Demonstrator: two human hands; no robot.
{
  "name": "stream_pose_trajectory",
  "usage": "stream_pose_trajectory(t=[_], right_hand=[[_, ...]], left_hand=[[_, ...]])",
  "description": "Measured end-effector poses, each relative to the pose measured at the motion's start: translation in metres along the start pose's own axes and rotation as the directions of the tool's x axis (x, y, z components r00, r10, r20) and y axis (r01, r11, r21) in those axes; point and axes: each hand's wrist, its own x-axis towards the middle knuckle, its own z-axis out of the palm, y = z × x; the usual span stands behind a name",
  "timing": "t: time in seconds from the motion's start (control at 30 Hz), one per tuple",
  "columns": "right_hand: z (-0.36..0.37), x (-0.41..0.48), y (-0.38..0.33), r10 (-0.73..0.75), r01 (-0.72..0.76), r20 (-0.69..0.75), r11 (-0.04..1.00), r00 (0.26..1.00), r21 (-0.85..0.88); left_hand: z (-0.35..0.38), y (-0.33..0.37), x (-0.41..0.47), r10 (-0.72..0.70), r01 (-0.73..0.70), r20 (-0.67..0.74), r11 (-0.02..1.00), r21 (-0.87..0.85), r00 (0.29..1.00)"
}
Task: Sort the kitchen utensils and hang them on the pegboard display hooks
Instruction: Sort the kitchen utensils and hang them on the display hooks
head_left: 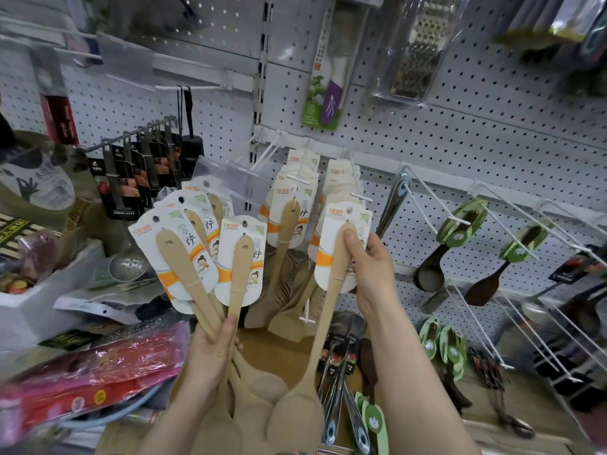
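Wooden spatulas [210, 290] fan from the clenched left hand [210, 353] | right hand [371, 274] grips single spatula [331, 290] below pegboard hook [356, 185]

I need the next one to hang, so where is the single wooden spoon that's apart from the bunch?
In the head view, right of centre: the right hand holds the single wooden spoon by its card, below the white hook of matching carded utensils.
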Motion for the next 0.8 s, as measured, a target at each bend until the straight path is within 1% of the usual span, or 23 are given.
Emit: stream_pose_trajectory(t=[0.2,0.4,0.5,0.57,0.67,0.8], right_hand=[[-0.01,0.003,0.001,-0.016,0.019,0.038,0.997,0.999,-0.07],[-0.014,0.008,0.007,-0.022,0.024,0.016,0.995,1.0,-0.097],[-0.012,0.014,0.009,-0.036,0.037,0.012,0.991,0.999,-0.125],[-0.011,0.021,0.012,-0.057,0.055,-0.006,0.985,0.998,-0.165],[-0.009,0.033,0.017,-0.115,0.101,-0.036,0.957,0.993,-0.272],[-0.003,0.049,0.027,-0.192,0.132,-0.141,0.927,0.971,-0.351]], left_hand=[[0.0,-0.002,0.002,0.006,-0.006,-0.009,1.0,0.01,1.0],[0.006,-0.006,0.001,0.017,-0.016,-0.015,0.998,0.054,1.0],[0.01,-0.006,0.002,0.038,-0.039,0.012,0.996,0.083,0.999],[0.012,-0.004,0.003,0.035,-0.038,0.034,0.995,0.091,0.999],[0.014,0.0,0.003,0.032,-0.037,0.052,0.995,0.095,0.998],[0.02,0.006,0.0,0.046,-0.052,0.06,0.994,0.1,0.997]])
